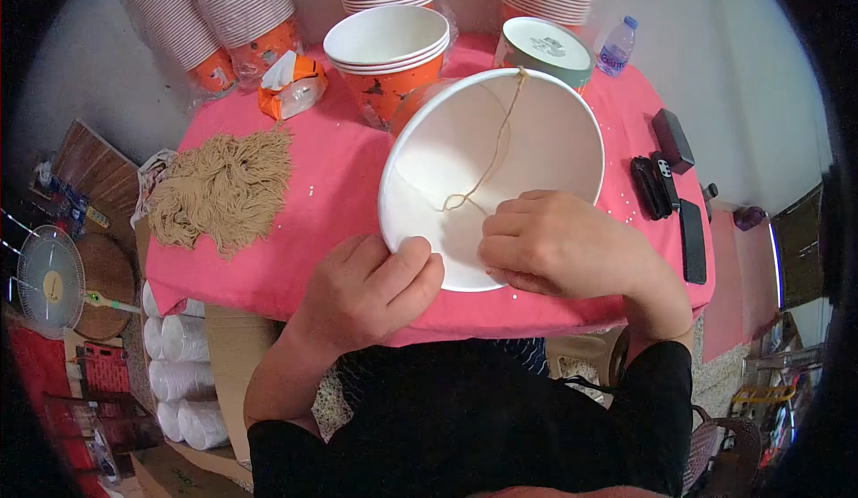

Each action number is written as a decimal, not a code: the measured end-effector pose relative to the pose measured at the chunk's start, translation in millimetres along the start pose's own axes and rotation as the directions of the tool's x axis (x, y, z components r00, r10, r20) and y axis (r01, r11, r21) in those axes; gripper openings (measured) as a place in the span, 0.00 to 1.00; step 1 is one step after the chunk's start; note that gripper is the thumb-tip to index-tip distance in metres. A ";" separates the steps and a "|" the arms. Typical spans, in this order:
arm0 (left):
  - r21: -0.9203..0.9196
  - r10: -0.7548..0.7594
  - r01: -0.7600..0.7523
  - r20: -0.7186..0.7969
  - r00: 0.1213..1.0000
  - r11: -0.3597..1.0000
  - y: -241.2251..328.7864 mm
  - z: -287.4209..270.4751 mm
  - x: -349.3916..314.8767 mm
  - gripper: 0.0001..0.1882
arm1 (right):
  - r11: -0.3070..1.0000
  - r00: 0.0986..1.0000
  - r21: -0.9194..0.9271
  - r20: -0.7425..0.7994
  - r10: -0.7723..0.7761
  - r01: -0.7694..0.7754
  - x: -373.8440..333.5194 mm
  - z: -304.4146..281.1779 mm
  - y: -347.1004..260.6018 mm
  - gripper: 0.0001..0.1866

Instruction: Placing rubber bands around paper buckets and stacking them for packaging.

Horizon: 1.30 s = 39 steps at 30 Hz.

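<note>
A large paper bucket [550, 131] is tilted so that its white inside faces me. My left hand [371, 288] grips its near left rim, thumb and fingers closed on the edge. From the far rim a thin tan twine [497, 151] hangs down inside, makes a small loop near the bottom and runs under the fingers of my right hand [550, 243]. That hand is closed at the near right side of the bucket, its fingertips inside the rim and partly hidden.
On the pink tablecloth [326, 274] lies a heap of tan twine [223, 189] at left. Nested orange buckets [384, 78], an orange-and-white packet [293, 85], a lidded green tub [547, 46] and a water bottle [618, 46] stand behind. A phone [693, 240] and black case [672, 140] lie right.
</note>
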<state>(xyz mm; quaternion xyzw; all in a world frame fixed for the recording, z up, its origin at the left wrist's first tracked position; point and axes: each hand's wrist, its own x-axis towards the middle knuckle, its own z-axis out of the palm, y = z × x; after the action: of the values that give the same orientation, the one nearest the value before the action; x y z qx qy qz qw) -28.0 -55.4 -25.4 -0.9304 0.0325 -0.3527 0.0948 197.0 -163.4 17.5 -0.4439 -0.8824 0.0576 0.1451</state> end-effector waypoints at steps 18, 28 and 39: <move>-0.100 -0.010 0.012 0.022 1.000 0.995 -1.7 6.8 0.2 0.15 | 0.988 1.000 0.156 0.013 0.013 -0.015 -1.2 15.3 9.0 0.06; -0.105 -0.021 0.025 0.041 0.999 0.994 -2.7 7.8 -4.1 0.15 | 0.993 0.998 0.111 0.015 -0.053 0.051 -0.8 12.4 7.9 0.06; -0.298 -0.158 0.163 0.040 0.987 0.941 -13.0 19.6 -7.3 0.12 | 0.918 1.000 0.397 0.010 -0.021 0.015 -6.6 13.0 16.3 0.08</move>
<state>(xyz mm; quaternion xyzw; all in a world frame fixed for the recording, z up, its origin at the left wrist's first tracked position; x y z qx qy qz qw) -20.5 -38.7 -42.0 -0.9363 0.0092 -0.3428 -0.0762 209.1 -158.5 0.1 -0.3965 -0.8576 0.2370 0.2262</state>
